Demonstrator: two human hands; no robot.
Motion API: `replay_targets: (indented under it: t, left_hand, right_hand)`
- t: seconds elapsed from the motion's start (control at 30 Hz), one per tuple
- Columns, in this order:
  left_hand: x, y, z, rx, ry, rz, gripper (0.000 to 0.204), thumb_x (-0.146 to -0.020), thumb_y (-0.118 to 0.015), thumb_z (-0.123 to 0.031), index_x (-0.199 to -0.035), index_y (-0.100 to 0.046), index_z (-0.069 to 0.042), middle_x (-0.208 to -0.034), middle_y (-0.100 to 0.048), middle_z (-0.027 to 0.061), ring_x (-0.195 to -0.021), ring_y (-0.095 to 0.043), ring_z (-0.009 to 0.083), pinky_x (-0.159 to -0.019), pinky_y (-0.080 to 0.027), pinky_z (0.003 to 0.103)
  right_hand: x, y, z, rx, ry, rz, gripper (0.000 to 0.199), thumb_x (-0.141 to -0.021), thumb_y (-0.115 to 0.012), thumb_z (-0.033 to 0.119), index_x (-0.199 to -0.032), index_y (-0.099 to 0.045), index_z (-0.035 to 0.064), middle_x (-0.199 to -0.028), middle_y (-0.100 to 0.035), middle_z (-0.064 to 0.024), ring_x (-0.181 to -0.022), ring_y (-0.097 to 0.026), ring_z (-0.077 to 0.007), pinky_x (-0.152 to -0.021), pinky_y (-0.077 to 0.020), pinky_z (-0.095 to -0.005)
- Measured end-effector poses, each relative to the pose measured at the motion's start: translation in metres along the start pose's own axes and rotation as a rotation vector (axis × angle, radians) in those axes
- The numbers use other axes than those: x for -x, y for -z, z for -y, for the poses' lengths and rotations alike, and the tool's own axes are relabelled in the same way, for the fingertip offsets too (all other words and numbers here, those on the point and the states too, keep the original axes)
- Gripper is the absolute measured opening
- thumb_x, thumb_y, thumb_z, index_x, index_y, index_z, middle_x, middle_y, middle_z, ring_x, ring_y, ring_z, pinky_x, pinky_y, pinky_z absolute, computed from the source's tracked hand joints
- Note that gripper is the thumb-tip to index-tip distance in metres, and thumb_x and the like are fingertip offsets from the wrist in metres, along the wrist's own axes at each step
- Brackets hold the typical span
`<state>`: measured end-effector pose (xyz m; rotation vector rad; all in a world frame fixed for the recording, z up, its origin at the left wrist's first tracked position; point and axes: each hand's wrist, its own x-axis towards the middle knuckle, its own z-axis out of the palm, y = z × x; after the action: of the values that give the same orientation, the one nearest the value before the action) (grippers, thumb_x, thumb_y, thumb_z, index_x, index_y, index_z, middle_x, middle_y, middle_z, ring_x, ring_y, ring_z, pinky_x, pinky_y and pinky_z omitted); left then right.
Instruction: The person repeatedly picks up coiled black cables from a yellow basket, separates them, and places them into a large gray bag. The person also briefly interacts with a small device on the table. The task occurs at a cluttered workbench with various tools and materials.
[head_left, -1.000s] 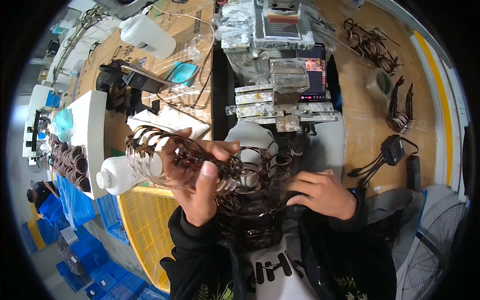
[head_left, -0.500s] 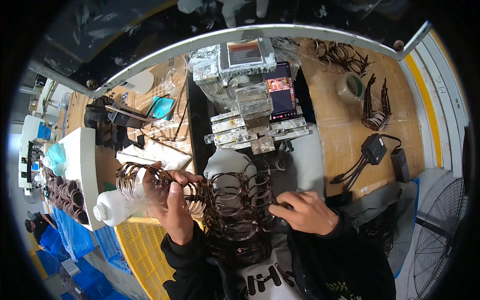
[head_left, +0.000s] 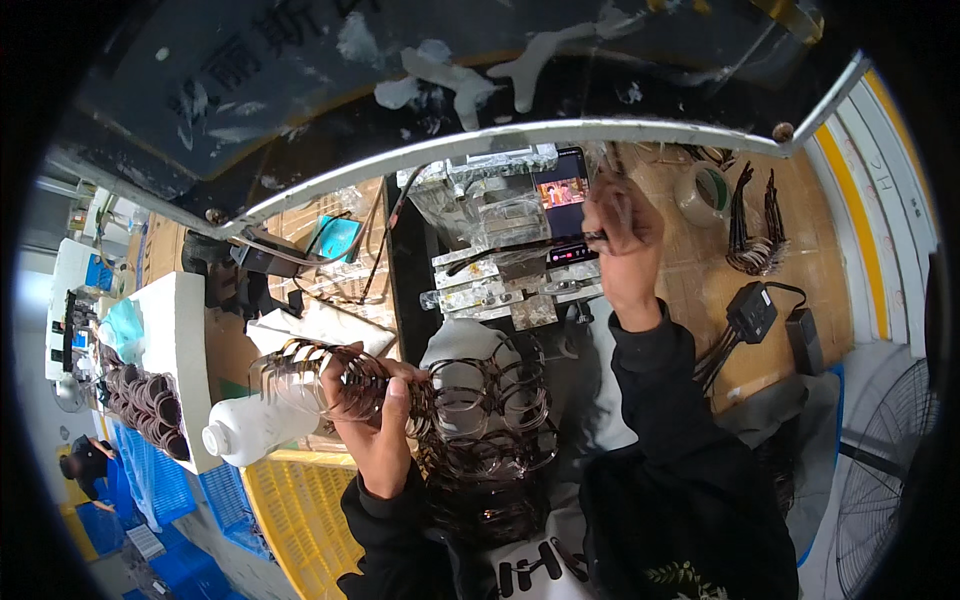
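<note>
My left hand [head_left: 375, 420] is closed around a stack of dark brown eyeglass frames [head_left: 310, 370], whose clear rims fan out to the left. More eyeglass frames [head_left: 480, 400] lie piled in rows on my lap, right beside that hand. My right hand [head_left: 625, 230] is raised in front of the phone, its fingers blurred but pinched together. From them a thin dark strip [head_left: 520, 248], which looks like a glasses temple, reaches left across the paint-spattered metal machine [head_left: 490, 215]. Whether a whole frame is attached to it cannot be made out.
A phone [head_left: 565, 195] leans by the machine. On the right are a tape roll [head_left: 702, 192], bundled dark glasses parts [head_left: 757, 235], a black adapter [head_left: 750, 312] and a fan [head_left: 885, 470]. A white bottle [head_left: 255, 428] and yellow crate [head_left: 300, 510] stand left; a metal-edged panel [head_left: 500, 135] overhangs.
My right hand has risen from beside the lap pile to the machine and phone, now with a thin dark strip in it. My left hand keeps its stack, slightly shifted right and down.
</note>
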<state>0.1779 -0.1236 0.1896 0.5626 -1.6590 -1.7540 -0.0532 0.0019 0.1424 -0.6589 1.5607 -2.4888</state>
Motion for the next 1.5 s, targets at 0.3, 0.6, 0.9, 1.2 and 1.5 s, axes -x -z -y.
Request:
replay_targets:
  t: [0.3, 0.6, 0.9, 1.2, 1.5]
  left_hand:
    - [-0.003, -0.001, 0.007, 0.044, -0.029, -0.059, 0.034, -0.092, -0.048, -0.013, -0.121, -0.034, -0.001, -0.080, -0.052, 0.0105, -0.074, -0.056, 0.0204, -0.072, -0.049, 0.037]
    - [-0.009, -0.006, -0.007, 0.307, 0.124, -0.069, 0.081, -0.079, -0.038, -0.072, -0.120, -0.039, -0.003, -0.074, -0.051, 0.0098, -0.068, -0.054, 0.0234, -0.063, -0.050, 0.039]
    - [-0.002, -0.021, -0.013, 0.326, -0.043, 0.214, 0.086, -0.068, -0.076, -0.017, -0.135, -0.023, -0.006, -0.098, -0.052, 0.0108, -0.089, -0.055, 0.0196, -0.079, -0.048, 0.034]
    - [-0.002, -0.002, -0.014, 0.226, 0.011, 0.051, 0.058, -0.078, -0.055, 0.002, -0.129, -0.028, -0.002, -0.086, -0.055, 0.0119, -0.084, -0.060, 0.0250, -0.082, -0.048, 0.039]
    - [-0.007, 0.008, -0.008, 0.112, -0.079, -0.141, 0.051, -0.079, -0.048, -0.001, -0.128, -0.035, 0.004, -0.088, -0.052, 0.0126, -0.080, -0.059, 0.0253, -0.078, -0.051, 0.040]
  right_hand:
    - [-0.011, -0.013, -0.028, 0.170, 0.007, -0.018, 0.013, -0.093, -0.050, 0.013, -0.094, -0.058, 0.0026, -0.077, -0.055, 0.0038, -0.065, -0.044, -0.0012, -0.052, -0.0328, -0.0158]
    - [0.019, -0.015, 0.002, 0.318, 0.223, 0.005, 0.014, -0.092, -0.043, 0.003, -0.096, -0.056, -0.0023, -0.075, -0.057, -0.0058, -0.059, -0.050, -0.0087, -0.052, -0.0391, -0.0228]
    - [0.095, -0.057, 0.034, 0.539, 0.432, 0.464, 0.028, -0.072, -0.059, -0.008, -0.101, -0.057, -0.0051, -0.078, -0.060, -0.0165, -0.059, -0.061, -0.0285, -0.047, -0.0468, -0.0337]
    - [0.114, 0.001, 0.063, 0.872, -0.039, 0.992, 0.020, -0.079, -0.066, 0.026, -0.087, -0.063, 0.0078, -0.077, -0.059, -0.0041, -0.064, -0.060, -0.0240, -0.054, -0.0464, -0.0327]
    - [0.100, 0.015, 0.100, 0.666, 0.187, 0.612, 0.004, -0.074, -0.063, -0.001, -0.075, -0.061, 0.0023, -0.059, -0.050, -0.0046, -0.048, -0.053, -0.0173, -0.045, -0.0412, -0.0273]
